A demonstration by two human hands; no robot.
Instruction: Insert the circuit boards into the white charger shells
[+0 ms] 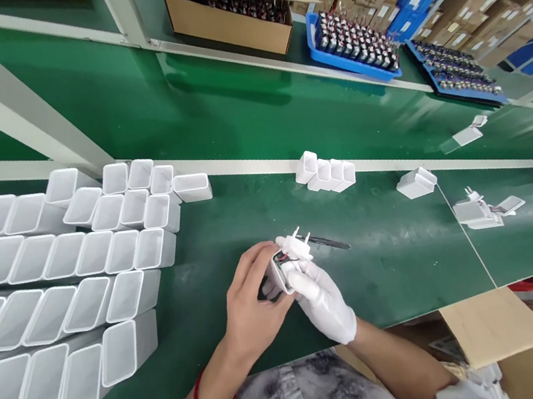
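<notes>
My bare left hand (248,302) is wrapped round a white plastic charger housing (277,277), its open end tilted toward the upper right. Inside the opening, red and dark wires and part of a green circuit board show. A white two-pin plug piece (296,247) sits at the mouth of the housing with its pins pointing up. My right hand (327,303), in a white glove, pinches this plug piece between thumb and fingers; some fingertips are hidden. Just behind, a thin dark tool (330,242), perhaps tweezers, lies on the green bench.
Rows of open white housings (59,256) stand at left. Several more (326,173) stand by the bench's back rail. Housings with plug pieces (475,212) lie at right. On the shelf are a carton (228,20) and a blue tray (357,65) of parts. An open cardboard box (496,325) stands lower right.
</notes>
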